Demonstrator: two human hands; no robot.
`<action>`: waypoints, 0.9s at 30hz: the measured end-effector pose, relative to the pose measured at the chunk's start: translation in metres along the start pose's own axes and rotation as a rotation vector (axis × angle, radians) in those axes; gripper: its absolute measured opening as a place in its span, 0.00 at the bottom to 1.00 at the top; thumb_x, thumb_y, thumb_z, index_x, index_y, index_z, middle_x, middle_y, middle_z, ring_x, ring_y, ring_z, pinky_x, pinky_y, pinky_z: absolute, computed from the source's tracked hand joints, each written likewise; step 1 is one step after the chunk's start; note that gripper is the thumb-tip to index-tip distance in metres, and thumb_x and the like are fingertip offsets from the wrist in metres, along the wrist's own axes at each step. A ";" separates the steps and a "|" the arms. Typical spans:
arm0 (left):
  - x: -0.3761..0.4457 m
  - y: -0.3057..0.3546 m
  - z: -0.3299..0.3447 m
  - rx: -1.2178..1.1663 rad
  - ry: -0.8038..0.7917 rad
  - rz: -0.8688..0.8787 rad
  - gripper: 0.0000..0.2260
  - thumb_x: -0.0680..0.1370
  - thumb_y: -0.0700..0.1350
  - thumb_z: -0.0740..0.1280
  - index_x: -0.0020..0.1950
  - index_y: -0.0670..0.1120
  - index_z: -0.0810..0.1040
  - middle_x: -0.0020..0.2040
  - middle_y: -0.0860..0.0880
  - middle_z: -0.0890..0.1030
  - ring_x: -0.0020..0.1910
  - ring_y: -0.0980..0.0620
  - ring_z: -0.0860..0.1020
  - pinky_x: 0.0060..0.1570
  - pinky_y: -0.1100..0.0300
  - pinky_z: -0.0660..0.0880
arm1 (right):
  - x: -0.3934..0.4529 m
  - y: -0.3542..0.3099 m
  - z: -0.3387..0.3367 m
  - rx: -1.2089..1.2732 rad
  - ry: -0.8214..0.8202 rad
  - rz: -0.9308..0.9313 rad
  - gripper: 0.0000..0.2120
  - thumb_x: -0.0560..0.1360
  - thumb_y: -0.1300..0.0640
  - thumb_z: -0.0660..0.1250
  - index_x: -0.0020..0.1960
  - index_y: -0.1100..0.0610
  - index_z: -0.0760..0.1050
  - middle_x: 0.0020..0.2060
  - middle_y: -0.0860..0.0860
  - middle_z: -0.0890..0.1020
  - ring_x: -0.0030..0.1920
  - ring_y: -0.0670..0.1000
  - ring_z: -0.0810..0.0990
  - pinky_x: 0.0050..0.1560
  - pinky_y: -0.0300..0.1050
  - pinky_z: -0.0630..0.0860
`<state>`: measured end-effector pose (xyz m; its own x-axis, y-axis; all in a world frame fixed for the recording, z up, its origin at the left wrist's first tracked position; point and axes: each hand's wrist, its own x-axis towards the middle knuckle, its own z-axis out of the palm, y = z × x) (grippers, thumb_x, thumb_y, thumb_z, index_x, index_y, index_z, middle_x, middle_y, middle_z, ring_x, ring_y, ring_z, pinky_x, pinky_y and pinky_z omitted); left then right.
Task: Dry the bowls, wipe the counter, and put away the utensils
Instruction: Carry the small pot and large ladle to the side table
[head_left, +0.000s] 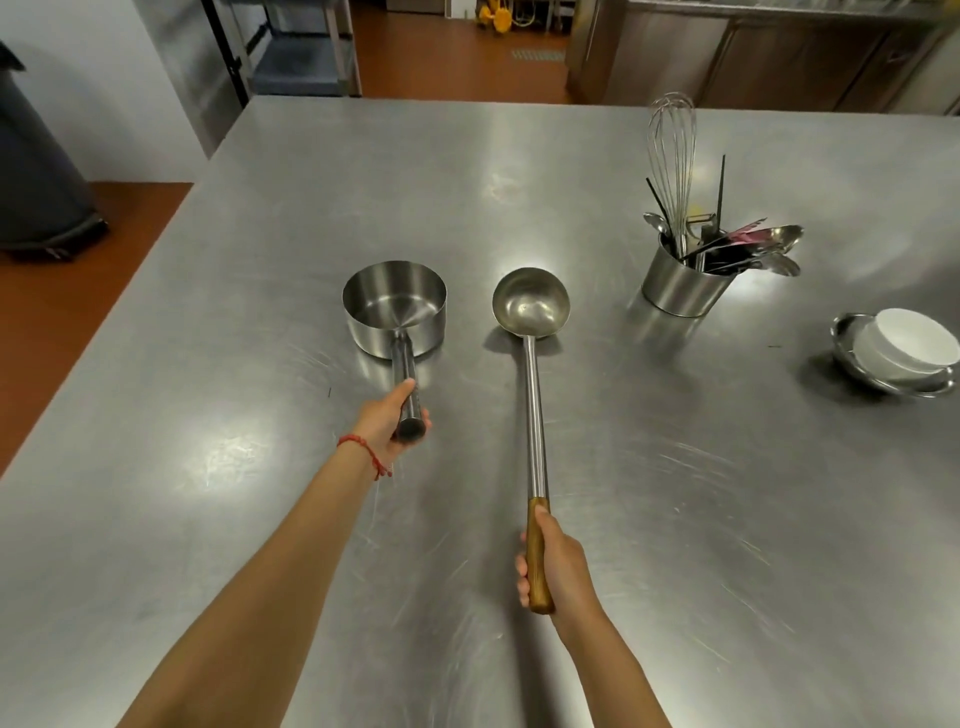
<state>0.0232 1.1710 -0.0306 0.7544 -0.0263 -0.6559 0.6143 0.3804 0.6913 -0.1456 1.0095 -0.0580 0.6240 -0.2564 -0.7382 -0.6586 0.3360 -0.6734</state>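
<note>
Counter (623, 467): stainless steel, scratched, carrying everything named below.
Left hand (387, 421): fingers are wrapping the end of the tubular handle of a steel saucepan (395, 309); a red string bracelet (363, 452) is sitting on the wrist.
Saucepan: empty, upright, its base looking to be resting on the counter left of centre, handle pointing back toward the person.
Right hand (556, 569): fingers are clenching around the wooden grip of a long ladle (532, 364).
Ladle: bowl facing up, lying just right of the saucepan and apart from it; whether the bowl is touching the counter is unclear.
Utensil holder (680, 286): steel cylinder standing far right of the ladle, holding a whisk (671, 156), spoons, black chopsticks and other tools packed too tightly to tell apart.
Bowls: a white bowl (906, 345) is nesting inside a shallow steel bowl (844, 332) near the counter's right edge, well apart from the holder.
</note>
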 end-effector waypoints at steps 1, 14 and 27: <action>-0.003 -0.001 -0.002 0.017 0.000 0.012 0.09 0.76 0.44 0.66 0.46 0.37 0.72 0.40 0.42 0.73 0.36 0.49 0.74 0.23 0.64 0.77 | 0.000 0.000 0.000 -0.001 0.009 -0.009 0.21 0.77 0.42 0.57 0.43 0.61 0.75 0.25 0.55 0.74 0.19 0.50 0.71 0.21 0.37 0.69; -0.067 -0.045 -0.062 0.060 -0.004 0.160 0.08 0.75 0.42 0.65 0.50 0.37 0.74 0.36 0.43 0.77 0.29 0.50 0.76 0.25 0.62 0.76 | -0.017 0.004 -0.002 -0.087 -0.066 -0.131 0.21 0.76 0.42 0.59 0.37 0.59 0.72 0.21 0.53 0.74 0.18 0.49 0.70 0.18 0.38 0.69; -0.162 -0.052 -0.209 -0.051 0.168 0.316 0.06 0.75 0.41 0.66 0.41 0.38 0.77 0.28 0.45 0.78 0.24 0.51 0.76 0.23 0.61 0.74 | -0.086 0.048 0.088 -0.327 -0.260 -0.217 0.22 0.75 0.41 0.60 0.32 0.58 0.71 0.19 0.52 0.73 0.17 0.50 0.69 0.19 0.38 0.67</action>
<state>-0.1795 1.3490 -0.0235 0.8538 0.2507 -0.4563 0.3416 0.3916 0.8544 -0.1939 1.1273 -0.0235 0.8189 -0.0398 -0.5726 -0.5735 -0.0140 -0.8191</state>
